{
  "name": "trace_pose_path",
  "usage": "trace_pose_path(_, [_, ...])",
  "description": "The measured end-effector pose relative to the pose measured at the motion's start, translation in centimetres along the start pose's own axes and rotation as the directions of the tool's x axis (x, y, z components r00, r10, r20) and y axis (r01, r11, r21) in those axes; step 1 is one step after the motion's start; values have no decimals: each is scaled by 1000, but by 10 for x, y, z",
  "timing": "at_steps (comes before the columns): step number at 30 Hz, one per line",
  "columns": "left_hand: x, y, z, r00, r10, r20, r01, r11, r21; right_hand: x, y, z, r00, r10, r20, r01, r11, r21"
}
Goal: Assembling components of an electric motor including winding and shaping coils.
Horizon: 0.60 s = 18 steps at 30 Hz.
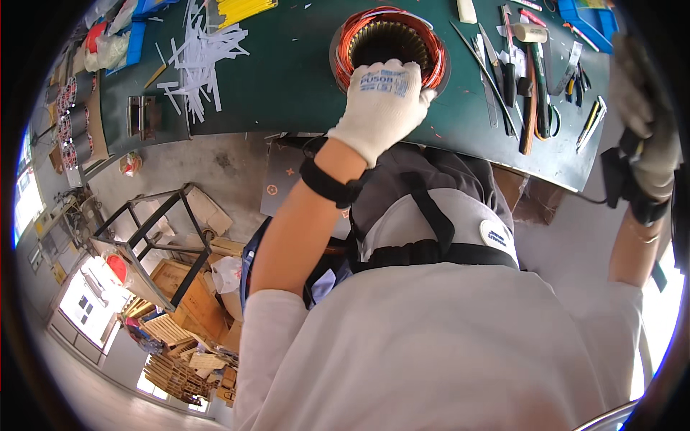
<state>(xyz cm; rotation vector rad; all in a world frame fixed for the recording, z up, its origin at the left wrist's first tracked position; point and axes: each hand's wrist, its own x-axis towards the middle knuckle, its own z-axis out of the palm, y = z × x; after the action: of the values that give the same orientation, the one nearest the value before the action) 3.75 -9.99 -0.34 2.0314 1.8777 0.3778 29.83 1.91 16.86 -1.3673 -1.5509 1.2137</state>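
Observation:
A round motor stator (392, 20) with red-orange copper windings and a dark, slotted bore lies at the far middle of the green table. My left hand (384, 100), in a white knit glove, is closed over its near rim. Its fingers curl toward the bore, where their tips are hidden, and the thumb rests at the right side of the windings. Far to the right, beyond the table's edge, my right hand (647, 129) is raised, also gloved. It is smeared and dim near the picture's rim, so its fingers and anything in them cannot be made out.
Loose white paper strips (198, 61) are heaped left of the stator, near a yellow bundle (244, 8). On the right lie a mallet (530, 33), a hammer (527, 115), scissors (552, 118), pliers (577, 85) and blades. A metal block (141, 117) sits near the left front edge.

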Motion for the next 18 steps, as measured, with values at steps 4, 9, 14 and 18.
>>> trace_pose_path(4, [35, -20, -22, 839, -82, 538, 263, 926, -269, -32, 3, 48, 902, 316, 296, -378, 907, 185])
trace_pose_path(9, [70, -34, -25, 622, 33, 783, 179, 966, -184, -57, 22, 30, 810, 293, 507, -458, 856, 238])
trace_pose_path(14, [76, -27, -28, 630, 26, 776, 131, 981, -139, -73, 31, 22, 833, 344, 433, -480, 838, 259])
trace_pose_path(18, [76, -18, -40, 625, 11, 781, 77, 994, -76, -84, 37, 14, 824, 374, 426, -499, 834, 235])
